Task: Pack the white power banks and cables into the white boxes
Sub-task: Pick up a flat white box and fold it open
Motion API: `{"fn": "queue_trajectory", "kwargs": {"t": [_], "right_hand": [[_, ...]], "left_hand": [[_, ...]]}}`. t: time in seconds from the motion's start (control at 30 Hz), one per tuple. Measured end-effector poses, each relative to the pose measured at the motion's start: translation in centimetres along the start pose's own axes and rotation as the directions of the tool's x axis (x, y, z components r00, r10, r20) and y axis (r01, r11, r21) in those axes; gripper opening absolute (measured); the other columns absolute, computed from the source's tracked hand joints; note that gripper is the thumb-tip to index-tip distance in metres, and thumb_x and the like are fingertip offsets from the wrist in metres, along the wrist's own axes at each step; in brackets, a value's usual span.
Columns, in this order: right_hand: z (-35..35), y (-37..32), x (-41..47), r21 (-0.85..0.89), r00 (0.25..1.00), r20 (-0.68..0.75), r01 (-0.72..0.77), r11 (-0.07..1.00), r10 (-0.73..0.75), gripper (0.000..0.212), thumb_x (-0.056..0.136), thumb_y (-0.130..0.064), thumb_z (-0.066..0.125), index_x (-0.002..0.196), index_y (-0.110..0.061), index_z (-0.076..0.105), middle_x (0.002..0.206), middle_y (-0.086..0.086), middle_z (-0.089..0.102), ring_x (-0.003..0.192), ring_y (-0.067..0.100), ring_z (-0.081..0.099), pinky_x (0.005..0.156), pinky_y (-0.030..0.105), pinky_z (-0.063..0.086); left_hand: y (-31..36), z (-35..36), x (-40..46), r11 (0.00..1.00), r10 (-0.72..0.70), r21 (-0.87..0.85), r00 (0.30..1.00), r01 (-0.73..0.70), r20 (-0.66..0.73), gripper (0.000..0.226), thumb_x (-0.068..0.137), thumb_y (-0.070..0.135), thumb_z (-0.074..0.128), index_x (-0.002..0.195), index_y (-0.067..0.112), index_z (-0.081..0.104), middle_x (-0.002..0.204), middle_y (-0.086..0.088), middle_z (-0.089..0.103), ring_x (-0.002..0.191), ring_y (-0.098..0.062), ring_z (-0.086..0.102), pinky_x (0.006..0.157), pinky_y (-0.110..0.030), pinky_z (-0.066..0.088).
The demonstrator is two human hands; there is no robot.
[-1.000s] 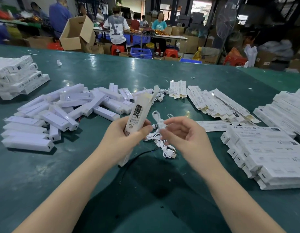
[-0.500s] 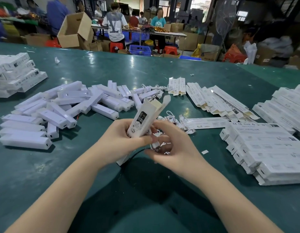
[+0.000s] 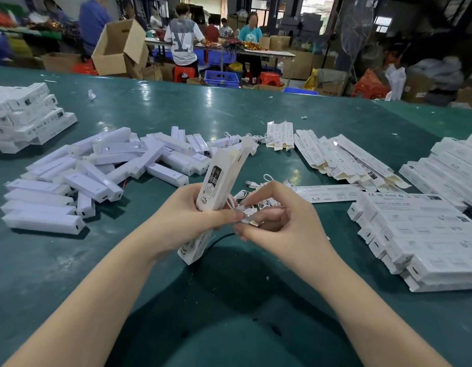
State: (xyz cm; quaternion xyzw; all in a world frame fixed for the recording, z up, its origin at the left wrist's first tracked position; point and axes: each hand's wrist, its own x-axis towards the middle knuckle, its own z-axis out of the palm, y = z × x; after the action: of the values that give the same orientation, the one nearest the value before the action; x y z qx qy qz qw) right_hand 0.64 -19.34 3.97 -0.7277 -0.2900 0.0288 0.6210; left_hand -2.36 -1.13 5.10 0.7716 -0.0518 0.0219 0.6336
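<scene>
Two hands meet: left hand grips box, right hand pinches cable.

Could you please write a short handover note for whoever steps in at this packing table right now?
Left hand: grips an upright white box, top flap open.
Right hand: pinches a coiled white cable beside the box, not yet inside.
Loose power banks lie piled on the left; flat unfolded boxes ahead to the right; spare cables behind the hands.
Done: stacks of closed boxes on the right.
Left: put the cable in, close the flap, then pack the remaining pile.
</scene>
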Motion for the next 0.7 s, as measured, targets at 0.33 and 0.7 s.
{"fn": "queue_trajectory", "kwargs": {"t": [0.33,0.7], "right_hand": [[-0.7,-0.5,-0.3,-0.08,0.971,0.234,-0.024,0.997,0.042,0.059,0.075,0.007,0.074,0.122,-0.027,0.065,0.125,-0.009,0.048,0.067,0.014,0.062,0.068,0.033,0.059],[-0.2,-1.3,-0.3,0.014,0.998,0.053,-0.029,0.999,0.028,0.038,0.07,-0.004,0.076,0.094,-0.033,0.071,0.088,-0.012,0.069,0.066,0.024,0.071,0.074,0.045,0.061]], "left_hand": [[0.6,0.6,-0.6,0.999,0.032,0.016,0.996,-0.033,0.079,0.045,0.074,0.003,0.081,0.111,0.021,0.063,0.077,0.01,0.069,0.074,-0.004,0.065,0.068,-0.012,0.048],[0.0,0.0,-0.2,0.997,0.034,-0.066,0.998,-0.032,0.045,0.053,0.069,0.017,0.079,0.118,0.028,0.06,0.074,0.008,0.07,0.072,-0.005,0.066,0.064,-0.013,0.049]]}}
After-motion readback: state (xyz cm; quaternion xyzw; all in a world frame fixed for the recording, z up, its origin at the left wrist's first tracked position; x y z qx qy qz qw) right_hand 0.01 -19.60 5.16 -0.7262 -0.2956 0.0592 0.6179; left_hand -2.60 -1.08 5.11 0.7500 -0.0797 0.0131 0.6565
